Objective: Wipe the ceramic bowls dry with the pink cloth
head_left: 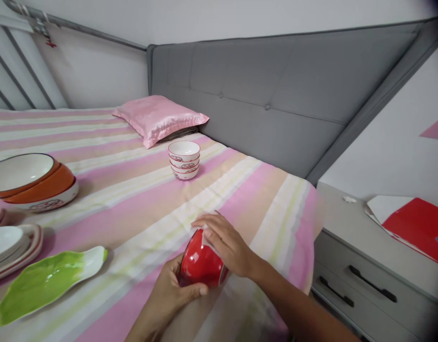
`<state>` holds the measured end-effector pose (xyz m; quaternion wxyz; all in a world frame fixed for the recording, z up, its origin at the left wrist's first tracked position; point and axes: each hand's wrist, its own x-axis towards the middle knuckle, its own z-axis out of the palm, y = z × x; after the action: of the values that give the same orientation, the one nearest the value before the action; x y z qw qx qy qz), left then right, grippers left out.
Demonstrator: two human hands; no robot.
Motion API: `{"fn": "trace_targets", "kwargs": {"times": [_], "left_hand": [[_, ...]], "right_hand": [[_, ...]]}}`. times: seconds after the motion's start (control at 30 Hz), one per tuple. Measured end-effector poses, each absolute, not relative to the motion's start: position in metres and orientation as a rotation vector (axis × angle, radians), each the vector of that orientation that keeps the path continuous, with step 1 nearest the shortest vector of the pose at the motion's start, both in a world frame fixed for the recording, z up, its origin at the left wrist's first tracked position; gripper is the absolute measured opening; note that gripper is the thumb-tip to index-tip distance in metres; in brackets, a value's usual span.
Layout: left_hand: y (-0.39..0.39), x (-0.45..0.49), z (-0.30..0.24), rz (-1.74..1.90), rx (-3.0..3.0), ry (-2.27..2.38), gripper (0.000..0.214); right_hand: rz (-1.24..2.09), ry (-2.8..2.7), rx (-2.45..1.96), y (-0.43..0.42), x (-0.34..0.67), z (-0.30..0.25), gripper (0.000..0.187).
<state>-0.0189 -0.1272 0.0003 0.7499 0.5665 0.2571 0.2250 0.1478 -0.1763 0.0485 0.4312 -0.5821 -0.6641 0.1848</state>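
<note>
A glossy red bowl (pixel 200 263) is tilted on its side above the near part of the bed. My left hand (pixel 174 287) grips it from the left and below, thumb across its outer wall. On the bowl's upper right, my right hand (pixel 226 242) presses a thin white tissue (pixel 209 237) against the surface, fingers curved over the rim. Beyond the hands stands a stack of white bowls (pixel 185 161) with red rims. A green leaf-shaped dish (pixel 50 282) lies to the left of my left hand.
At the left are stacked orange and white bowls (pixel 65 183) and a pile of small white plates (pixel 5 242). A pink pillow (pixel 162 116) lies by the grey headboard (pixel 247 80). On the right, a nightstand (pixel 347 218) holds a red folder (pixel 414 223).
</note>
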Motion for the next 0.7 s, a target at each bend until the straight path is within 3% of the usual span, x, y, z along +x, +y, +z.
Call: {"fn": "trace_targets", "kwargs": {"times": [0.07,0.2,0.3,0.53,0.7], "left_hand": [[-0.127,-0.017,0.000,0.453,1.272,0.549,0.044],[-0.129,-0.015,-0.002,0.321,1.362,0.592,0.023],[-0.131,-0.016,-0.001,0.277,1.359,0.556,0.021],[-0.131,-0.024,0.001,0.428,1.181,0.497,0.037],[-0.130,-0.024,0.000,0.432,1.168,0.487,0.038]], "right_hand": [[0.617,-1.475,-1.431,-0.171,0.158,0.039,0.035],[0.982,-1.087,-1.365,-0.166,0.171,0.022,0.041],[1.071,-0.990,-1.300,-0.166,0.174,0.018,0.041],[1.002,-1.371,-1.253,-0.173,0.160,0.039,0.039],[0.578,-1.830,-1.338,-0.189,0.138,0.061,0.038]]}}
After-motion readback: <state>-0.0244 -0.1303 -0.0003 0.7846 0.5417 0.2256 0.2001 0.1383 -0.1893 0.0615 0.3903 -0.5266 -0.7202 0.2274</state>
